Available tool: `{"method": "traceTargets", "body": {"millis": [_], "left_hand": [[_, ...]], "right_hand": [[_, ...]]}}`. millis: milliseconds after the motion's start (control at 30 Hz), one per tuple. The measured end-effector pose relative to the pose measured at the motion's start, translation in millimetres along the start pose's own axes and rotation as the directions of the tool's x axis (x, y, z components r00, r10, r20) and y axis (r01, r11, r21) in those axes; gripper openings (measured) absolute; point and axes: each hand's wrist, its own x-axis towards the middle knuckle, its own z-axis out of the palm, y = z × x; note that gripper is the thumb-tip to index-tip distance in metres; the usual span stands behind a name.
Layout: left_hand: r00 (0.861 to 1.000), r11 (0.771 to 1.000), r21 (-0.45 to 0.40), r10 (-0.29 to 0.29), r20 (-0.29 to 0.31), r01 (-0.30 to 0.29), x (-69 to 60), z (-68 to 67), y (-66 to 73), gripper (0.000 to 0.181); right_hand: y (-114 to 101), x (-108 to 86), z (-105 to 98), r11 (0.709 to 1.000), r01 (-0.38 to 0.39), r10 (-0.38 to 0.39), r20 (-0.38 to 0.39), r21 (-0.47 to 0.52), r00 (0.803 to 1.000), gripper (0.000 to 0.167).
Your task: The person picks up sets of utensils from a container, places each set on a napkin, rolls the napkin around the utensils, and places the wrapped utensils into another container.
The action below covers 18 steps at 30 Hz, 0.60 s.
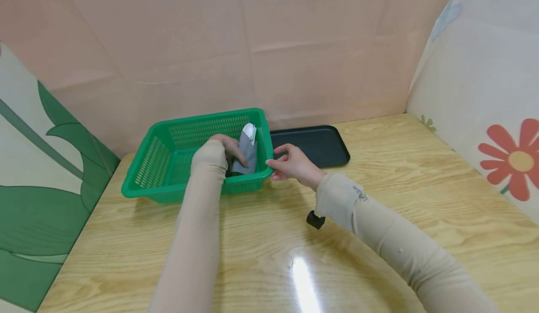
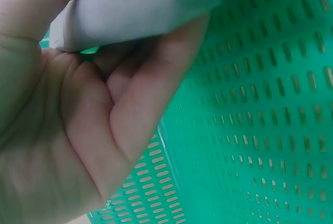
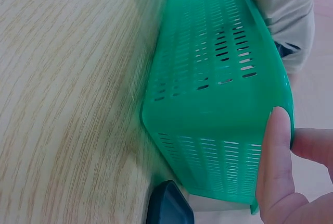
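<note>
Inside a green plastic basket [image 1: 202, 189], my left hand [image 1: 230, 148] grips a grey pouch-like bundle [image 1: 245, 153] with several white rounded ends [image 1: 250, 130] sticking out at the top. What these white pieces are, I cannot tell. The bundle stands tilted against the basket's right end. In the left wrist view, the left fingers [image 2: 151, 83] curl round the bundle [image 2: 130, 13], close to the slotted wall. My right hand [image 1: 294, 165] pinches the rim at the basket's near right corner, thumb and finger on either side of it, as the right wrist view shows.
A black rectangular tray [image 1: 313, 145] lies right behind the basket's right end, against the pinkish back wall covering [image 1: 328, 69]. The wooden table [image 1: 421, 177] spreads to the right and front. Beneath the right cuff shows a small black object [image 1: 316, 220], probably part of the wrist camera.
</note>
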Motion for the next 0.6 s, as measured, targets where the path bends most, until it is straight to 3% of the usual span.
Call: {"method": "traceTargets", "body": {"millis": [167, 333, 433, 600], "left_hand": [[0.999, 0.999, 0.022, -0.041, -0.018, 0.041, -1.1, 5.2, 3.2, 0.059], [0.996, 0.996, 0.019, -0.085, -0.005, 0.086, 6.9, 4.7, 0.3, 0.06], [0.996, 0.996, 0.008, -0.084, 0.016, 0.084, 12.3, 2.6, -1.3, 0.062], [0.997, 0.997, 0.018, -0.079, -0.003, 0.079, 9.1, 3.3, 0.8, 0.064]], "right_hand": [[-0.1, 0.2, -0.4, 1.0, -0.005, 0.005, 0.001, 0.001, 1.0, 0.05], [-0.3, -1.8, 1.0, 1.0, -0.002, 0.002, 0.01, -0.003, 1.0, 0.05], [-1.0, -3.0, 1.0, 1.0, 0.0, 0.0, 0.013, -0.006, 1.0, 0.05], [-2.6, -4.1, -0.4, 1.0, -0.001, 0.001, 0.015, -0.007, 1.0, 0.05]]}}
